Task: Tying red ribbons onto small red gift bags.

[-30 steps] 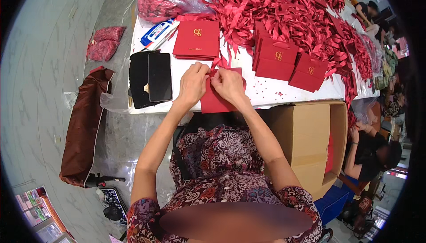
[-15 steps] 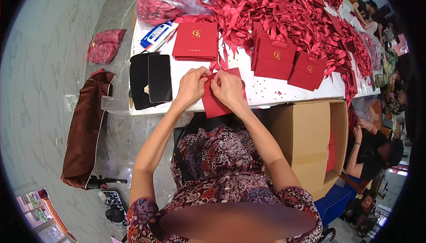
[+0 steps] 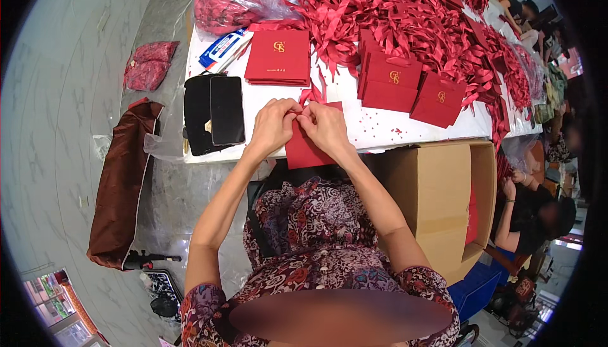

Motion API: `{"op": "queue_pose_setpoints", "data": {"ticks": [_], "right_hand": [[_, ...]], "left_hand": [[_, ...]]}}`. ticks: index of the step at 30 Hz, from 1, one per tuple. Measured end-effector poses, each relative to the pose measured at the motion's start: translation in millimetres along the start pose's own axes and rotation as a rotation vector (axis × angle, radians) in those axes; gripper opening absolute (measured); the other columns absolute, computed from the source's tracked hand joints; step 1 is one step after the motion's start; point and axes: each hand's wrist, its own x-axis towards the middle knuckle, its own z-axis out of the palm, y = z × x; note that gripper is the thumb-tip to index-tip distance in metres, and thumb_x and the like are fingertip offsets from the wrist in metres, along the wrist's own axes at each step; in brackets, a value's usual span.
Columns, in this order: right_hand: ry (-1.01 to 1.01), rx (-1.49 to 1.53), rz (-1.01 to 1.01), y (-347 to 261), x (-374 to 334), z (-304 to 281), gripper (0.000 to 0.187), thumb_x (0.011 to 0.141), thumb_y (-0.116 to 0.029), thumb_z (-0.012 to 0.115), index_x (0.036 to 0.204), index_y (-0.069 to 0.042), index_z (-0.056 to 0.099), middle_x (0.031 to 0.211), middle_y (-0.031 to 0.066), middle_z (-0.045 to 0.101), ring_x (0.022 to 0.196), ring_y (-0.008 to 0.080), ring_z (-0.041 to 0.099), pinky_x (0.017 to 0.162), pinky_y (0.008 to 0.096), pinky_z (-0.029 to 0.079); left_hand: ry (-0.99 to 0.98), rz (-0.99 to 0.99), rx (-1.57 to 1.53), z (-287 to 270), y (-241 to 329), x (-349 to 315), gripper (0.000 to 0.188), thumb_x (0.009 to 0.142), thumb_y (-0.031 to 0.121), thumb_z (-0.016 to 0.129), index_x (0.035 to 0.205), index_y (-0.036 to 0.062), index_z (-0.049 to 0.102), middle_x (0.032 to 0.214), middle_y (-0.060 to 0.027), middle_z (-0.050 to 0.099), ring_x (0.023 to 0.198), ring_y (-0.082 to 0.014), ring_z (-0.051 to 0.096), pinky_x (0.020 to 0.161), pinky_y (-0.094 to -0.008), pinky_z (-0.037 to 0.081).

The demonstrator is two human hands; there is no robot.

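A red paper bag lies flat at the table's front edge, its lower end reaching to the edge. Over its upper part, my left hand and my right hand meet with fingertips pinched almost together. Both seem closed on a red ribbon, which shows just beyond the fingers; the exact grip is hidden by the fingers. Beyond my hands sits a stack of red paper bags with a gold emblem. More red bags are fanned out to the right.
A large heap of red ribbons covers the far table. At left lie a dark phone, a black pouch and a white-and-blue packet. An open cardboard box stands right of my lap. Another person works at far right.
My right hand has shifted slightly left, bringing the fingertips closer together. The bag under my hands has turned a little and now lies straighter.
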Motion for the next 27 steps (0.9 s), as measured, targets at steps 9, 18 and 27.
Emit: {"op": "queue_pose_setpoints", "data": {"ticks": [9,18,27], "right_hand": [[-0.034,0.070,0.020,-2,-2,-13,0.020,0.079,-0.018,0.077,0.083,-0.004,0.064,0.074,0.0117,0.064,0.066,0.0316,0.064,0.060,0.0415,0.050],[-0.126,-0.036,-0.101,19,15,-33,0.023,0.088,-0.025,0.066,0.083,-0.003,0.071,0.079,0.0150,0.065,0.077,0.0330,0.063,0.071,0.0416,0.049],[-0.552,0.612,0.080,50,38,-39,0.019,0.093,-0.015,0.066,0.092,0.002,0.073,0.079,0.0009,0.069,0.076,0.0061,0.059,0.070,0.0253,0.049]], "left_hand": [[-0.136,-0.293,-0.130,-5,13,5,0.012,0.084,0.011,0.067,0.092,0.0025,0.066,0.083,-0.0151,0.069,0.083,-0.0310,0.063,0.073,-0.0386,0.050],[0.055,0.050,0.022,9,11,-6,0.014,0.080,0.011,0.074,0.090,0.0040,0.067,0.077,-0.0069,0.063,0.071,-0.0248,0.053,0.066,-0.0367,0.044],[0.158,0.261,0.060,12,19,-5,0.013,0.076,0.002,0.074,0.087,0.0033,0.069,0.085,-0.0085,0.062,0.080,-0.0274,0.056,0.071,-0.0367,0.047]]}}
